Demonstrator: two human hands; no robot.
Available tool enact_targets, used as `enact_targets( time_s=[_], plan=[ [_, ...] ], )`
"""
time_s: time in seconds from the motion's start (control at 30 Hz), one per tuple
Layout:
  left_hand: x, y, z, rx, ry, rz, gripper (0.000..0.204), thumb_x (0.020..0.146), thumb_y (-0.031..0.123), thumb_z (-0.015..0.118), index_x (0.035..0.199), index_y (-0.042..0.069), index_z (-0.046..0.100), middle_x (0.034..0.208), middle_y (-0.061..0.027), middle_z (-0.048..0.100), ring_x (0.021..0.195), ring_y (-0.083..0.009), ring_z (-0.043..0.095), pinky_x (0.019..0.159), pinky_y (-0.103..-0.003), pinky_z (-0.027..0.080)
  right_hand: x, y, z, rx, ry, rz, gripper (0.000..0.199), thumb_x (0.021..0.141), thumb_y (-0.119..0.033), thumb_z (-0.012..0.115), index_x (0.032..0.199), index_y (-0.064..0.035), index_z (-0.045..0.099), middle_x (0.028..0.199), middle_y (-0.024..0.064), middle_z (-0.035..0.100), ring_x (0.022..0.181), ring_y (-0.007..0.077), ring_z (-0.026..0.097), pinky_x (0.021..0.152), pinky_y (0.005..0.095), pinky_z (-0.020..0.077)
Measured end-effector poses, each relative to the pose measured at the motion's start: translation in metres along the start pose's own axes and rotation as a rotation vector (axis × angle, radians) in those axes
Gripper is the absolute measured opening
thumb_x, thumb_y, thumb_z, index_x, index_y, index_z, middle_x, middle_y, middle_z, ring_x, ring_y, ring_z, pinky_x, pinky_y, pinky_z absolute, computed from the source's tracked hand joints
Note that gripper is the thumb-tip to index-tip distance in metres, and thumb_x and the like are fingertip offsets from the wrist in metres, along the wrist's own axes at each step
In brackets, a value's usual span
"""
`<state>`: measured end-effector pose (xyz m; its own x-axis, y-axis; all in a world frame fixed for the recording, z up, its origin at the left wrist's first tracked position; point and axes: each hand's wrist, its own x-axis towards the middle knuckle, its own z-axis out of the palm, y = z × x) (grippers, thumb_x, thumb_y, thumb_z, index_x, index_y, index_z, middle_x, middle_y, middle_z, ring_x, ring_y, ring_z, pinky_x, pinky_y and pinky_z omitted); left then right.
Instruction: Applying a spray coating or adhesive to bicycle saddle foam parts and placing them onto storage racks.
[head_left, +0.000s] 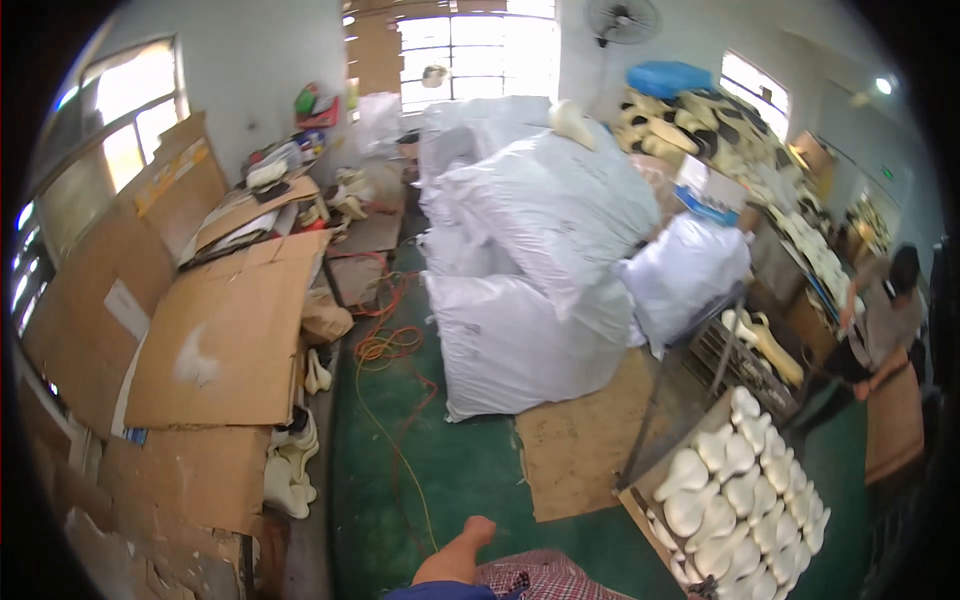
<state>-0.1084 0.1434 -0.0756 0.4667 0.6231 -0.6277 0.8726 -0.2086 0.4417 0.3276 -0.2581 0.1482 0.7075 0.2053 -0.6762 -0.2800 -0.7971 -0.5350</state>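
My left hand reaches out over the green floor from the lower edge, its forearm bare below a blue sleeve. It looks closed, with fingers curled in and nothing seen in it. Beside it shows the red-and-white checked cloth over my front. My right hand is out of view. To the right, a box of cream-coloured pieces, shaped like bicycle saddles, stands apart from my left hand. A flat cardboard sheet lies on the floor ahead.
Big stuffed white sacks are piled ahead. Orange and yellow cords trail across the floor. Large cardboard sheets cover a stack at the left. Another person stands at the right, near a rack. More pale pieces are heaped behind.
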Motion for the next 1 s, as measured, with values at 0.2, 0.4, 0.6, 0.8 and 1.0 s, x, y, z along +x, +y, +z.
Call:
enact_targets(
  time_s=[0.2,0.4,0.6,0.8,1.0],
  plan=[
    [-0.025,-0.104,-0.035,-1.245,0.487,-0.62,0.013,0.067,0.012,0.052,0.07,0.006,0.063,0.067,-0.0108,0.061,0.047,-0.0196,0.057,0.048,-0.032,0.047,0.006,-0.086,0.087,-0.228,-0.077,-0.173,0.043,0.07,-0.036,0.052,0.105,-0.0114,0.045,0.094,0.0124,0.05,0.082,0.0133,0.046,0.069,0.0269,0.0351],
    [-0.068,-0.207,0.057,-0.514,0.492,-0.381,0.013,0.066,0.017,0.057,0.07,0.008,0.064,0.067,-0.0085,0.061,0.057,-0.0229,0.06,0.054,-0.037,0.048,-0.077,-0.192,0.194,-0.313,-0.181,-0.223,0.033,0.066,-0.024,0.057,0.093,-0.007,0.047,0.079,0.0104,0.051,0.066,0.0144,0.047,0.056,0.0276,0.0374],
    [-0.127,-0.158,0.098,0.25,0.045,-0.149,0.038,0.069,0.04,0.058,0.093,0.01,0.06,0.102,-0.0187,0.055,0.094,-0.0327,0.052,0.077,-0.042,0.042,-0.023,-0.068,0.152,-0.126,-0.182,-0.164,0.025,0.062,-0.011,0.061,0.081,-0.0025,0.049,0.065,0.0084,0.052,0.05,0.0154,0.049,0.042,0.0282,0.0397],
    [-0.043,-0.073,0.036,0.57,-0.017,0.31,0.022,0.073,0.03,0.052,0.083,0.015,0.064,0.081,-0.0103,0.062,0.079,-0.028,0.06,0.068,-0.04,0.048,-0.001,0.151,0.069,0.249,-0.011,0.134,0.052,0.058,0.008,0.059,0.105,-0.0007,0.038,0.064,0.0125,0.049,0.043,0.022,0.05,0.036,0.0339,0.0414],
    [0.009,0.181,-0.014,0.883,-0.113,0.797,0.038,0.073,0.04,0.054,0.093,0.008,0.059,0.097,-0.0168,0.058,0.092,-0.0311,0.053,0.078,-0.04,0.042,-0.045,0.364,0.026,0.169,0.422,0.365,0.04,0.059,-0.014,0.059,0.098,-0.0038,0.053,0.086,0.019,0.058,0.071,0.0312,0.059,0.056,0.0374,0.0473]
  ],
)
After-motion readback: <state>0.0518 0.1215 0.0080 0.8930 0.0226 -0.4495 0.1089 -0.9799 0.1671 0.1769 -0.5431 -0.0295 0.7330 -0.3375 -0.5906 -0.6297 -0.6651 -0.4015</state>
